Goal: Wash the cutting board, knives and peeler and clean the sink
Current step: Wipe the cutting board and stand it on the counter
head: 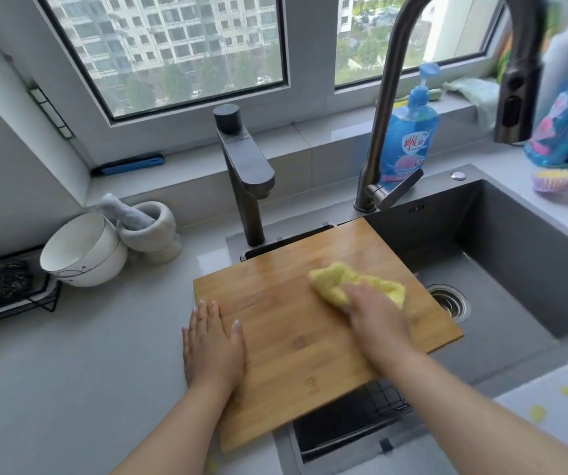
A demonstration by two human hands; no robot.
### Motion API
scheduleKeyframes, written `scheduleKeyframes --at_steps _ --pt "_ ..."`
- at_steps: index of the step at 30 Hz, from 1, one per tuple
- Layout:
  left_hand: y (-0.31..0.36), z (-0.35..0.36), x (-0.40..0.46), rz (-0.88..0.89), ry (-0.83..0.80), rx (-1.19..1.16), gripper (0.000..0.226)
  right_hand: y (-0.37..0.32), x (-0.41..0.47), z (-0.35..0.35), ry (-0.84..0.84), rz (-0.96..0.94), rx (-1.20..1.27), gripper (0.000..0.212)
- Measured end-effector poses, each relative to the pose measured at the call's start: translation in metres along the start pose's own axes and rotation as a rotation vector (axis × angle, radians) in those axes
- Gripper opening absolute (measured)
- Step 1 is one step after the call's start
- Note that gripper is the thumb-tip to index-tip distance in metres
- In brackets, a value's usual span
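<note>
Board [296, 323] lies flat across left part of sink [515, 269], one corner over basin, left edge on counter [70, 371]
Left hand [212, 344] flat, fingers straight, pressing board's left edge
Right hand [375, 315] on yellow cloth [344, 281], pressing it to board near right side; fingers blurred, grip on cloth cannot tell
Drain [448, 299] just right of board
Wire rack [378, 409] under board's near end
Tall faucet [388, 114] behind board; soap bottle [411, 132] on sill; bowl [82, 252] and mortar [154, 231] on counter, left
</note>
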State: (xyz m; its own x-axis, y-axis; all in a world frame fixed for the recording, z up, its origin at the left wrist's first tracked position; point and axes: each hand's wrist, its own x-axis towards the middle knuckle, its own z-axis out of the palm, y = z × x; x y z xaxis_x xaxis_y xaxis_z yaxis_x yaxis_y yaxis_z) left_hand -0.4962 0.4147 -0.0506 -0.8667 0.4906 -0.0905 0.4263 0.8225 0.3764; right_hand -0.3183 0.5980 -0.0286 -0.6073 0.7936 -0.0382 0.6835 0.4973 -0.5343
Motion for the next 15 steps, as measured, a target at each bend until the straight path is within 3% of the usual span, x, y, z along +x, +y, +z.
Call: scheduleKeyframes --at_steps 2,4,6,10,12,15 --pt "-0.001 0.001 0.001 0.003 0.006 0.007 0.063 -0.018 -0.026 0.014 -0.104 -0.228 -0.016 0.04" --pt "-0.002 0.002 0.002 0.007 0.007 0.011 0.063 -0.007 -0.018 0.004 -0.154 -0.309 0.014 0.044" --pt "-0.002 0.001 0.001 0.01 0.007 0.007 0.063 0.021 0.005 -0.01 -0.15 -0.201 0.014 0.042" --pt "-0.002 -0.001 0.0 0.025 -0.007 -0.026 0.062 0.074 0.021 -0.045 0.065 0.12 -0.006 0.029" --pt "-0.004 -0.003 0.001 0.028 -0.021 -0.041 0.062 0.069 0.004 -0.045 0.12 0.093 -0.086 0.024" --pt "-0.005 -0.006 0.004 0.025 -0.065 -0.04 0.06 0.035 -0.031 -0.021 0.077 0.039 -0.079 0.036"
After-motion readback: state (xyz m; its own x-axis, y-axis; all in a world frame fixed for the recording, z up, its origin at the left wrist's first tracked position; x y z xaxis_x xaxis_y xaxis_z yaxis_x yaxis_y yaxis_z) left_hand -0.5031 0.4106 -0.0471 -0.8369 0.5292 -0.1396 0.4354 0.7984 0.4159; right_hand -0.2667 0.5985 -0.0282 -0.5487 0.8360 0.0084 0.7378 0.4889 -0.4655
